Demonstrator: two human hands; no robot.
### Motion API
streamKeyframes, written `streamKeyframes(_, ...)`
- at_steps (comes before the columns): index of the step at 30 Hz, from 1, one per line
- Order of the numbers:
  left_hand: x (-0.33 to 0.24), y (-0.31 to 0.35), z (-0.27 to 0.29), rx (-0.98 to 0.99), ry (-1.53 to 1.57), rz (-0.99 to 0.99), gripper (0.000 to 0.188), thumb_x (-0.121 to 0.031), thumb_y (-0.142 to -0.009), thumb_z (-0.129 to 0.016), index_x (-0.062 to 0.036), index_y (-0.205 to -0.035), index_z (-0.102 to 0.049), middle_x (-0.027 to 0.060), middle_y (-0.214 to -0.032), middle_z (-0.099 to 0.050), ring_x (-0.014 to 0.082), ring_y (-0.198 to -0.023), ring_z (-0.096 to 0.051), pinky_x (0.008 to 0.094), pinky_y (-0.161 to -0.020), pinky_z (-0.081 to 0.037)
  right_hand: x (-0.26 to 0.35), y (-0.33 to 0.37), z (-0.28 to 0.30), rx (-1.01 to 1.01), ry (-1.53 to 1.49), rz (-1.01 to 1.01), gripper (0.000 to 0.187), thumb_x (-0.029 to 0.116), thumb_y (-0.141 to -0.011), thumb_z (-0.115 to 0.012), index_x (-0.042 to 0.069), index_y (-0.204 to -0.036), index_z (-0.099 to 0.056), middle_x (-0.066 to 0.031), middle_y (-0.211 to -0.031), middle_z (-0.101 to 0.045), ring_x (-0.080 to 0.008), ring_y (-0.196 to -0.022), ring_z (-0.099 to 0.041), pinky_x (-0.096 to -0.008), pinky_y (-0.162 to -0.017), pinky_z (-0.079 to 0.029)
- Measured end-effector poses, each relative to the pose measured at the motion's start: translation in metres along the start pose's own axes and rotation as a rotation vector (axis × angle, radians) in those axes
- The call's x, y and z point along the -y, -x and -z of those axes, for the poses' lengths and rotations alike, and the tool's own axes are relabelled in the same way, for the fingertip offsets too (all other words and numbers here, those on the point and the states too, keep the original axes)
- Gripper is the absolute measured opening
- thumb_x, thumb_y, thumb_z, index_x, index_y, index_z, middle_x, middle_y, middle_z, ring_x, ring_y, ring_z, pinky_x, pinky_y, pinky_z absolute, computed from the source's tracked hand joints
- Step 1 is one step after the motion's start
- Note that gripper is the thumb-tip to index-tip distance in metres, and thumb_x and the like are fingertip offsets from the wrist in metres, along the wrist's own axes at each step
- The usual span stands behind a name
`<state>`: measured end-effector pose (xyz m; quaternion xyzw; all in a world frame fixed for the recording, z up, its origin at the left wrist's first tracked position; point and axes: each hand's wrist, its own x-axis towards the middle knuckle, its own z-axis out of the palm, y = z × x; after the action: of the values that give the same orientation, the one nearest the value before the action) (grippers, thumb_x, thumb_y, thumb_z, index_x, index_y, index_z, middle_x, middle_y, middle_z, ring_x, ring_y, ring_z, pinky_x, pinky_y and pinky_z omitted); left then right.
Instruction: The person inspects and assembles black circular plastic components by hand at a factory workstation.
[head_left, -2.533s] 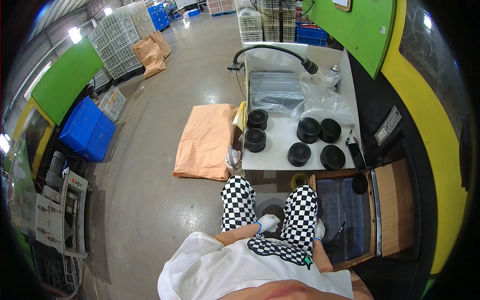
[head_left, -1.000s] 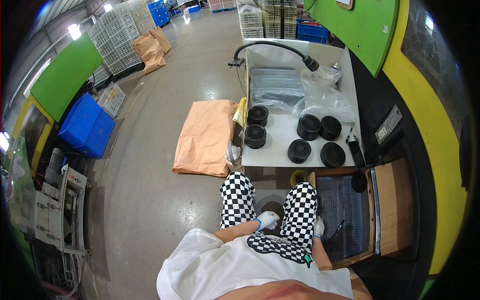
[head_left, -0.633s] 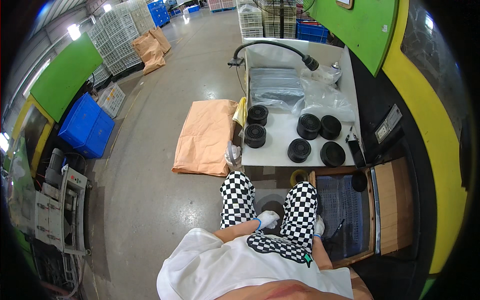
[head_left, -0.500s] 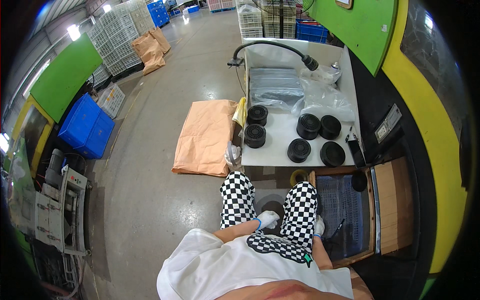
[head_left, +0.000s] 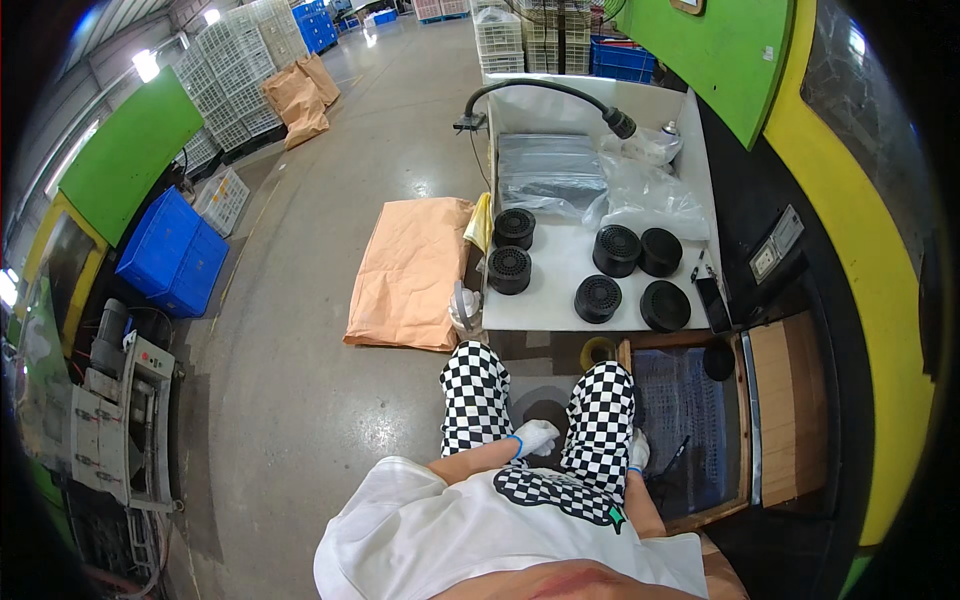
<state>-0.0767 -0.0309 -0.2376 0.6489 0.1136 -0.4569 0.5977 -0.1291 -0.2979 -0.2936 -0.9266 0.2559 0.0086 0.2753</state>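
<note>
My left hand (head_left: 537, 437), in a white glove with a blue cuff, rests against the inner side of my left thigh, its fingers curled together with no object showing in them. My right hand (head_left: 639, 452), gloved the same way, hangs beside my right thigh next to a wood-framed bin (head_left: 745, 430); its fingers are mostly hidden. Both hands are well below the white worktable (head_left: 560, 313). Several round black parts stand there, some with slotted grille tops, such as one black grille part (head_left: 598, 299) near the front edge and another black part (head_left: 665, 306) right of it.
Grey flat bags (head_left: 550, 165), clear plastic bags (head_left: 650, 195) and a bent black lamp (head_left: 620, 122) occupy the table's back. One black part (head_left: 718, 361) lies in the bin. A brown paper sack (head_left: 410, 275) lies left; a blue crate (head_left: 175, 255) and machine (head_left: 105, 420) stand farther left.
</note>
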Motion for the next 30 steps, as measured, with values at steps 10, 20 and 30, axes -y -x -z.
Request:
streamKeyframes(10, 0.003, -0.004, 0.0, 0.006, 0.023, -0.018, 0.025, -0.024, -0.079, -0.054, -0.0041, -0.094, -0.053, 0.0098, -0.068, -0.058, 0.0166, -0.051, -0.055, 0.0278, -0.047, -0.047, -0.009, -0.003, -0.006, 0.012, 0.053, 0.021, 0.038, 0.036, -0.079, -0.041, 0.004, -0.096, -0.052, -0.0216, -0.093, -0.055, -0.0384, -0.084, -0.054, -0.0451, -0.071, -0.043)
streamKeyframes(20, 0.001, -0.001, 0.0, -0.009, 0.012, -0.029, 0.024, -0.024, -0.08, -0.053, -0.0043, -0.094, -0.053, 0.0087, -0.066, -0.057, 0.0163, -0.049, -0.054, 0.0272, -0.046, -0.047, -0.017, -0.007, -0.011, 0.009, 0.086, 0.092, 0.034, 0.032, -0.078, -0.042, 0.005, -0.097, -0.052, -0.0212, -0.092, -0.055, -0.0378, -0.084, -0.054, -0.0451, -0.07, -0.044)
streamKeyframes(30, -0.005, 0.005, 0.0, -0.022, -0.059, -0.017, 0.027, -0.026, -0.08, -0.052, -0.0043, -0.096, -0.054, 0.0082, -0.068, -0.058, 0.0164, -0.051, -0.056, 0.0273, -0.049, -0.049, 0.001, -0.001, 0.004, 0.059, 0.073, 0.02, 0.035, 0.035, -0.078, -0.044, 0.005, -0.093, -0.052, -0.0217, -0.09, -0.055, -0.0383, -0.083, -0.054, -0.0458, -0.07, -0.043)
